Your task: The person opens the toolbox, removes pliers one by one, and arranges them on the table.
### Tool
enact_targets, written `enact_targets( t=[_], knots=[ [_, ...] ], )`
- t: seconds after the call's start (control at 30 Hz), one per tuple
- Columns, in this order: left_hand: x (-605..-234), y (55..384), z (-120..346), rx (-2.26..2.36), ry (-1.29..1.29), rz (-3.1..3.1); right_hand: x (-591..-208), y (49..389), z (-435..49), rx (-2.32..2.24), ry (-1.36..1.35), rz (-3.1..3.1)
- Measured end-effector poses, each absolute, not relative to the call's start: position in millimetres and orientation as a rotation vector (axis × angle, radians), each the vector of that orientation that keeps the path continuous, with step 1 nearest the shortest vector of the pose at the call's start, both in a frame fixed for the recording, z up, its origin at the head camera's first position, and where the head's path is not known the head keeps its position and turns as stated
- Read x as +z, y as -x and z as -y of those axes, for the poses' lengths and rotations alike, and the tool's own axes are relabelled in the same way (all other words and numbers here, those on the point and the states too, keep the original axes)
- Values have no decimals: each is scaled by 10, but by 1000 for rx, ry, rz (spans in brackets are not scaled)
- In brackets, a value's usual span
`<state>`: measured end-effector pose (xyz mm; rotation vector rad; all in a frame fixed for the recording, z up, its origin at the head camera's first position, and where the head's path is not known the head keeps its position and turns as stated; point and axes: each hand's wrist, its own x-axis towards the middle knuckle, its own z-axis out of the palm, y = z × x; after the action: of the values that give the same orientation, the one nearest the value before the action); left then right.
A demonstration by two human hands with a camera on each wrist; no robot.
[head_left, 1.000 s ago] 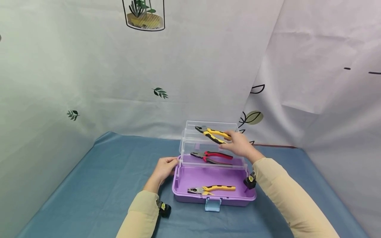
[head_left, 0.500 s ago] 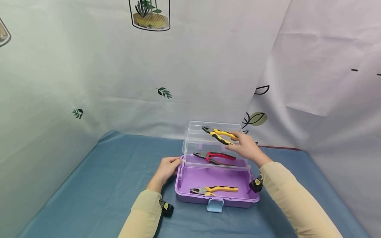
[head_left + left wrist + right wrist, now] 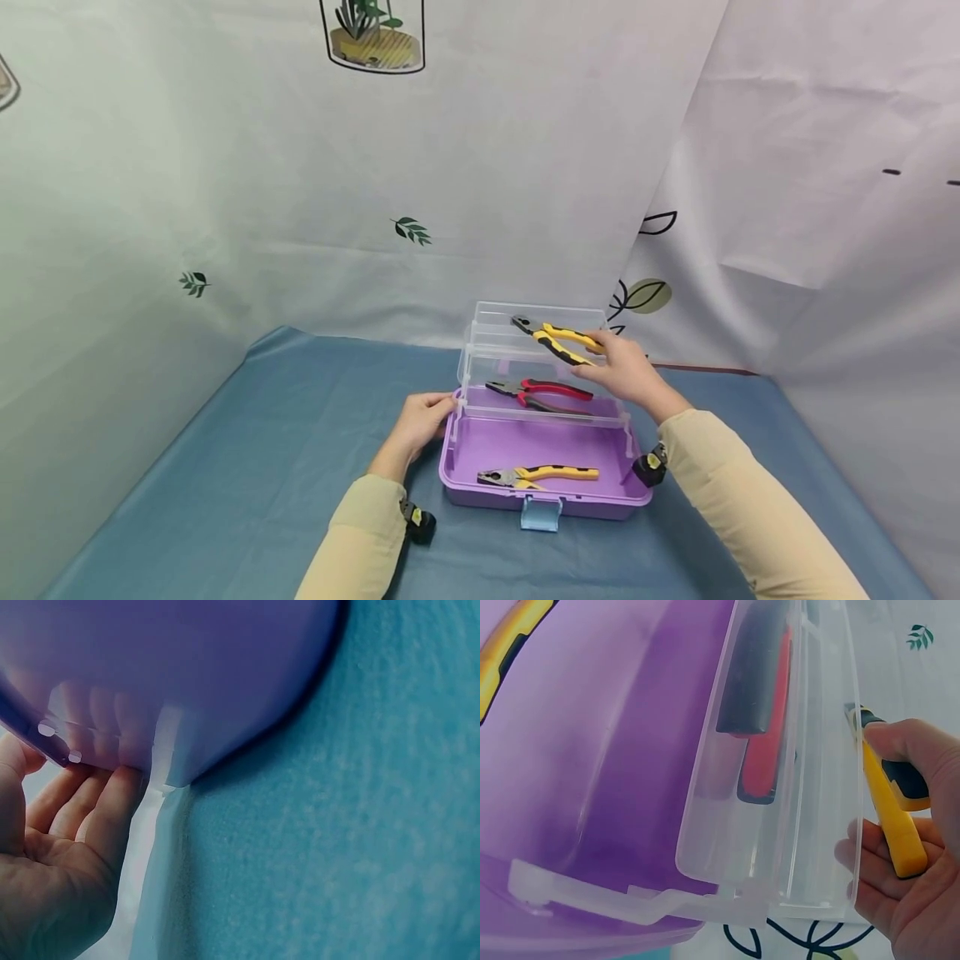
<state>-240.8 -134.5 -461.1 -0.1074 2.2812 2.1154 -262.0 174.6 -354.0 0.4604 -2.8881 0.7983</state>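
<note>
My right hand [image 3: 626, 371] holds pliers [image 3: 564, 335] with yellow and black handles over the upper of two clear trays [image 3: 540, 416], jaws to the left. The trays belong to an open purple toolbox [image 3: 480, 499]. In the lower tray lie pliers with red and dark handles [image 3: 555, 387]. Another pair of yellow-handled pliers [image 3: 558, 472] rests on the toolbox floor near the front. My left hand [image 3: 415, 423] grips the toolbox at its left rear corner, thumb near the rim; the left wrist view shows its fingers [image 3: 112, 802] against the outer wall.
A light blue latch [image 3: 540, 515] hangs down from the toolbox front. A blue cloth [image 3: 300, 467] covers the table under it. Behind stands a pale curtain [image 3: 510, 167] with printed leaves, close to the trays' rear.
The head view has shifted slightly. My right hand and its pliers have moved a little to the right over the trays. My left hand stays at the toolbox corner.
</note>
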Motion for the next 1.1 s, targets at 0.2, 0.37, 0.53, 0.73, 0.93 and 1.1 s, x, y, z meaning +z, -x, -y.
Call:
enact_targets(
  t=[0.2,0.37,0.53,0.73,0.93,1.1],
  knots=[
    [-4412,2282,1329,2104,99,-2285,-3527,2608,-1737,780,-455,2891],
    [-4445,2310,1331,2107,113,-2281,-3544,2596,-1760,805,-458,2873],
    [-4617,2421,1348,2117,110,-2265,-3565,2578,-1796,812,-435,2859],
    [-4616,2402,1331,2117,110,-2259,-3568,2551,-1849,839,-394,2828],
    [-4612,2394,1343,2109,117,-2278,-3580,2539,-1901,834,-392,2801],
    [-4614,2410,1349,2102,117,-2298,-3598,2515,-1941,831,-381,2786]
  ],
)
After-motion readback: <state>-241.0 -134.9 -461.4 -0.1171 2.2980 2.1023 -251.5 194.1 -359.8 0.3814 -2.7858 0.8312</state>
